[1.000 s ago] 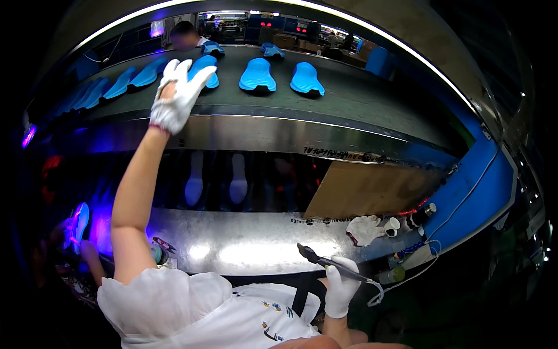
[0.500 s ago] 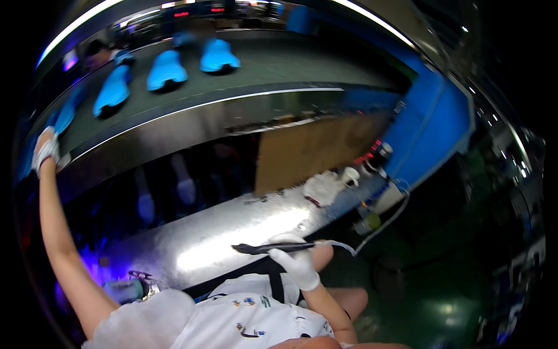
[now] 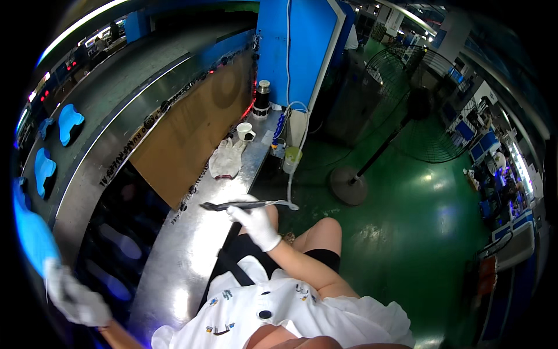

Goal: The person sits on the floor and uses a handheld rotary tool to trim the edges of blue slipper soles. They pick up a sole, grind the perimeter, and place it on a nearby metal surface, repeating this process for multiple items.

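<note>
At the lower left, my left hand (image 3: 75,294), in a white glove, is closed on the near end of a bright blue shoe sole (image 3: 32,224). The sole is blurred and slants up along the picture's left rim. My right hand (image 3: 254,223), also gloved in white, holds a slim black pen-like tool (image 3: 224,206) over the metal ledge (image 3: 174,264). Its dark tip points left, and a pale hose runs from its other end. More blue soles (image 3: 70,124) lie on the dark conveyor belt (image 3: 96,99) beyond my left hand.
On the ledge are a spare white glove (image 3: 225,160), a white cup (image 3: 244,132) and a dark flask (image 3: 263,96). A cardboard sheet (image 3: 186,128) stands behind them. Pale soles (image 3: 120,241) sit on the shelf below the belt. Right, a large standing fan (image 3: 418,104) rises from the green floor.
The view has swung right. My left hand has come back from the belt with a blue sole in it. My right hand still holds the black tool.
</note>
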A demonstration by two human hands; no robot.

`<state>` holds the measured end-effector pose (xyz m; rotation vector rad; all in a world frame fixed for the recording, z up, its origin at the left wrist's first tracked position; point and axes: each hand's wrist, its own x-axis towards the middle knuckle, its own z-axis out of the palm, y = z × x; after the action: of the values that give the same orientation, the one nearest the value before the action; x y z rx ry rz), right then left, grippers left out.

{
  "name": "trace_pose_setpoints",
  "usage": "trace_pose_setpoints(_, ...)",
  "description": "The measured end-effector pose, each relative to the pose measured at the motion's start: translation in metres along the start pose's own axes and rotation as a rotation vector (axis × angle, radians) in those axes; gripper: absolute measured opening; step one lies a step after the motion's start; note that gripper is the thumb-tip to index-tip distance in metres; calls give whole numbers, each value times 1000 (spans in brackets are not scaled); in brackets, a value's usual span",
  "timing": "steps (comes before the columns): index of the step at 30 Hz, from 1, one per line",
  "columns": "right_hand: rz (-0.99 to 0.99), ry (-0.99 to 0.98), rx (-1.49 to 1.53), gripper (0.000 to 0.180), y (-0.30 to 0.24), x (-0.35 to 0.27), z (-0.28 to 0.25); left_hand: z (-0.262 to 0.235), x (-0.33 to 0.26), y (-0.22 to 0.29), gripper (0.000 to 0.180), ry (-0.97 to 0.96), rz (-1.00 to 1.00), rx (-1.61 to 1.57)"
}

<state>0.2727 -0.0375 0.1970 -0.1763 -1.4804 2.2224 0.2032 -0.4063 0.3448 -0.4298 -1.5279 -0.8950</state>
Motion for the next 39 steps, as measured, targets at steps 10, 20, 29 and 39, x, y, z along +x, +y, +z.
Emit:
trace_pose_setpoints(10, 51, 244, -55, 23, -5, 13, -31, 83, -221, 50, 25, -981, -116, -555)
trace_pose_setpoints(20, 231, 334, 75, 18, 6, 17, -15, 131, -244, -23, 77, -562, -2396, -1500)
trace_pose_setpoints(29, 111, 137, -466, 15, 32, 34, -24, 169, -279, 33, 88, -541, -2435, -1815)
trace_pose_setpoints(39, -222, -340, -724, 16, -37, -2, 50, 144, -226, 79, 91, -260, -2191, -2132)
